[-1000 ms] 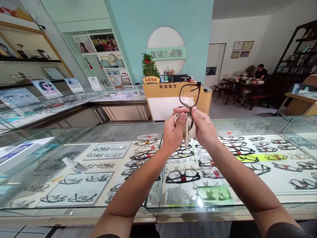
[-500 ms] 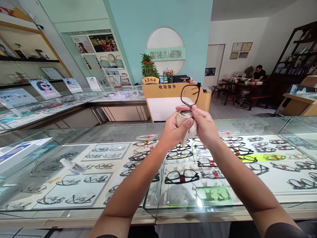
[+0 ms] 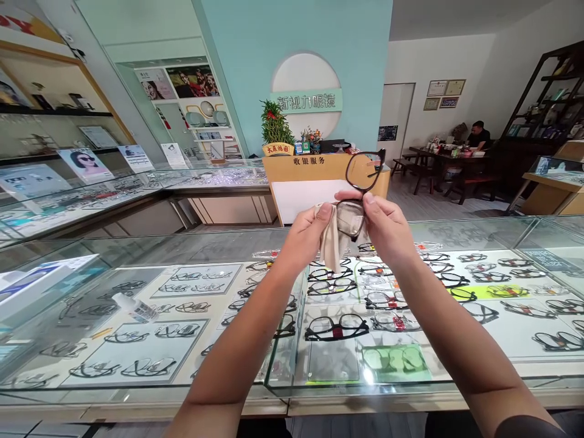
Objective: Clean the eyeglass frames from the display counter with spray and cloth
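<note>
Dark-framed eyeglasses (image 3: pixel 350 218) are held up above the glass counter, turned so that one lens is above the other. My right hand (image 3: pixel 387 228) is closed on the frame near the bridge, its thumb on top. In my left hand (image 3: pixel 306 238) a beige cleaning cloth (image 3: pixel 331 249) is pinched and hangs down beside the lower lens. Part of the cloth shows through and behind that lens. The fingers of my left hand behind the cloth are mostly hidden.
A glass display counter (image 3: pixel 283 395) with rows of eyeglasses spans the front. A white bottle (image 3: pixel 135 307) lies at its left. Beyond stand a reception desk (image 3: pixel 310 201), a plant (image 3: pixel 276 125) and, far right, a person (image 3: pixel 478 135) at a dark table.
My left thumb has come off the lower lens and moved left with the cloth, leaving the lens showing. The eyeglasses and my right hand have shifted slightly right.
</note>
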{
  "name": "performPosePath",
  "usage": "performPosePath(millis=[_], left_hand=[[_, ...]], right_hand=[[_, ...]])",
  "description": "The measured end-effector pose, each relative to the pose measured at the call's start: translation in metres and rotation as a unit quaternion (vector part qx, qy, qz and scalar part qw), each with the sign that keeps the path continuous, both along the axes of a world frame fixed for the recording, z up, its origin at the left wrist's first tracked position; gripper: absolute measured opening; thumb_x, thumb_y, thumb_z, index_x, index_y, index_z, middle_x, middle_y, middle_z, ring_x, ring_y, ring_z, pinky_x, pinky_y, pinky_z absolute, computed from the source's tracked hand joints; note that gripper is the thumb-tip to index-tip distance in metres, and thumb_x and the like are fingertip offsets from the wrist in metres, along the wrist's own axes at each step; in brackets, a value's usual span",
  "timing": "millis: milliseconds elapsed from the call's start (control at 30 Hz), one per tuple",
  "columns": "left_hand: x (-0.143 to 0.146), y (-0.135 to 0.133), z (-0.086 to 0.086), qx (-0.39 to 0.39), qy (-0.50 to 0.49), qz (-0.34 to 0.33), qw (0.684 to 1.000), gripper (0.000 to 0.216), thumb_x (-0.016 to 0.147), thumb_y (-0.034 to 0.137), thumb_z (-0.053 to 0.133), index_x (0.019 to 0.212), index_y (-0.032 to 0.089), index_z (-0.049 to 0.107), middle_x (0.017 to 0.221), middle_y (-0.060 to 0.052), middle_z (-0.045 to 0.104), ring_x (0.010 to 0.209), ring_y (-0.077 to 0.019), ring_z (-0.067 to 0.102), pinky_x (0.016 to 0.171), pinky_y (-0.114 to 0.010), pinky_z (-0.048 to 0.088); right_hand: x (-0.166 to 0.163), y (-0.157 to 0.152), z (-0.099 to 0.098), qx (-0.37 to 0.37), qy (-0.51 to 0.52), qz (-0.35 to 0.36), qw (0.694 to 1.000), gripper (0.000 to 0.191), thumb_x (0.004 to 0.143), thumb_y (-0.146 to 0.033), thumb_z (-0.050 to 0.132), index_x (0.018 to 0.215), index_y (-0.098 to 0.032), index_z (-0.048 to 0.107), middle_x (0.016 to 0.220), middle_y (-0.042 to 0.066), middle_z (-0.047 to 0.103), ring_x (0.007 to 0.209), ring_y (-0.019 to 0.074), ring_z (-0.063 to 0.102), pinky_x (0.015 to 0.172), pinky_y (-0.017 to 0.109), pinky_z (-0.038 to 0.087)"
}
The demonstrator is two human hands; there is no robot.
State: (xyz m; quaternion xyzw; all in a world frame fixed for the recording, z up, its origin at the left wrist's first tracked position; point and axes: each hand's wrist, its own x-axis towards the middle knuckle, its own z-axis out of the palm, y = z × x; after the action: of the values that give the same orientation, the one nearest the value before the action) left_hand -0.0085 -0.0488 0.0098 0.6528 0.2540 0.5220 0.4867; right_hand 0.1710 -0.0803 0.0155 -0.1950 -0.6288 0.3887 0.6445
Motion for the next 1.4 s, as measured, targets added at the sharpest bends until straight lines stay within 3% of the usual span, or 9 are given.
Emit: performPosePath(millis=[167, 267, 367, 433, 600, 767, 1100, 1267, 1400], left_hand=[[-0.016, 0.018, 0.004, 0.057, -0.057, 0.079, 0.994, 0.051, 0.092, 0.072, 0.073, 0.099, 0.021, 0.075, 0.081, -0.002, 0.068, 0.068, -0.0152, 0.06, 0.061, -0.026, 0.048], [-0.025, 0.018, 0.011, 0.129, -0.023, 0.131, 0.983, 0.047, 0.096, 0.07, 0.069, 0.102, 0.024, 0.076, 0.066, 0.002, 0.053, 0.052, -0.0126, 0.045, 0.05, -0.026, 0.035], [-0.029, 0.011, 0.016, 0.225, 0.02, 0.192, 0.955, 0.04, 0.094, 0.065, 0.075, 0.102, 0.026, 0.076, 0.064, 0.004, 0.046, 0.052, -0.0123, 0.039, 0.05, -0.027, 0.031], [-0.03, 0.007, 0.018, 0.303, 0.061, 0.222, 0.925, 0.044, 0.088, 0.061, 0.083, 0.115, 0.027, 0.076, 0.075, 0.002, 0.054, 0.062, -0.0141, 0.048, 0.058, -0.028, 0.04], [-0.031, 0.005, 0.02, 0.447, 0.166, 0.227, 0.849, 0.088, 0.076, 0.071, 0.089, 0.149, 0.03, 0.064, 0.121, -0.01, 0.066, 0.108, -0.0271, 0.065, 0.095, -0.043, 0.057], [-0.034, 0.004, 0.021, 0.478, 0.19, 0.196, 0.835, 0.079, 0.081, 0.065, 0.088, 0.149, 0.031, 0.064, 0.141, -0.012, 0.066, 0.131, -0.0317, 0.064, 0.101, -0.046, 0.059], [-0.035, -0.003, 0.027, 0.509, 0.19, 0.174, 0.821, 0.076, 0.075, 0.064, 0.093, 0.139, 0.029, 0.071, 0.126, -0.011, 0.073, 0.113, -0.0282, 0.07, 0.102, -0.046, 0.059], [-0.035, -0.004, 0.027, 0.49, 0.195, 0.203, 0.825, 0.074, 0.075, 0.069, 0.091, 0.134, 0.028, 0.073, 0.123, -0.011, 0.074, 0.113, -0.0296, 0.069, 0.102, -0.048, 0.058], [-0.036, -0.003, 0.027, 0.485, 0.167, 0.227, 0.828, 0.072, 0.074, 0.067, 0.093, 0.13, 0.027, 0.071, 0.122, -0.011, 0.073, 0.111, -0.0292, 0.069, 0.094, -0.045, 0.059]], right_hand=[[0.014, -0.004, 0.012, 0.018, 0.013, -0.05, 0.999, 0.033, 0.105, -0.054, 0.063, 0.107, -0.029, 0.085, 0.123, 0.005, 0.083, 0.126, 0.0259, 0.073, 0.116, 0.044, 0.054], [0.025, -0.007, 0.017, -0.023, -0.024, -0.032, 0.999, 0.037, 0.104, -0.056, 0.063, 0.098, -0.027, 0.084, 0.11, 0.006, 0.083, 0.111, 0.0274, 0.076, 0.104, 0.043, 0.06], [0.033, -0.01, 0.019, -0.061, -0.09, 0.009, 0.994, 0.041, 0.102, -0.059, 0.064, 0.09, -0.026, 0.085, 0.097, 0.007, 0.082, 0.096, 0.0268, 0.075, 0.089, 0.04, 0.062], [0.036, -0.012, 0.021, -0.081, -0.151, 0.039, 0.984, 0.044, 0.102, -0.06, 0.064, 0.087, -0.024, 0.085, 0.091, 0.007, 0.081, 0.089, 0.0258, 0.073, 0.083, 0.038, 0.06], [0.038, -0.015, 0.024, -0.077, -0.227, 0.089, 0.967, 0.045, 0.105, -0.056, 0.061, 0.087, -0.024, 0.086, 0.086, 0.005, 0.08, 0.082, 0.0233, 0.071, 0.083, 0.037, 0.057], [0.041, -0.017, 0.027, -0.052, -0.259, 0.102, 0.959, 0.047, 0.107, -0.054, 0.058, 0.084, -0.024, 0.086, 0.084, 0.005, 0.082, 0.078, 0.022, 0.071, 0.086, 0.037, 0.056], [0.049, -0.022, 0.03, -0.056, -0.293, 0.096, 0.95, 0.048, 0.107, -0.055, 0.059, 0.083, -0.025, 0.088, 0.082, 0.005, 0.083, 0.074, 0.0223, 0.072, 0.085, 0.038, 0.058], [0.047, -0.023, 0.027, -0.059, -0.237, 0.002, 0.97, 0.049, 0.104, -0.062, 0.062, 0.082, -0.025, 0.086, 0.084, 0.005, 0.083, 0.079, 0.0234, 0.074, 0.082, 0.038, 0.058], [0.049, -0.024, 0.029, 0.004, -0.159, -0.14, 0.977, 0.04, 0.103, -0.055, 0.066, 0.085, -0.025, 0.084, 0.087, 0.005, 0.08, 0.086, 0.0226, 0.072, 0.087, 0.038, 0.057]])
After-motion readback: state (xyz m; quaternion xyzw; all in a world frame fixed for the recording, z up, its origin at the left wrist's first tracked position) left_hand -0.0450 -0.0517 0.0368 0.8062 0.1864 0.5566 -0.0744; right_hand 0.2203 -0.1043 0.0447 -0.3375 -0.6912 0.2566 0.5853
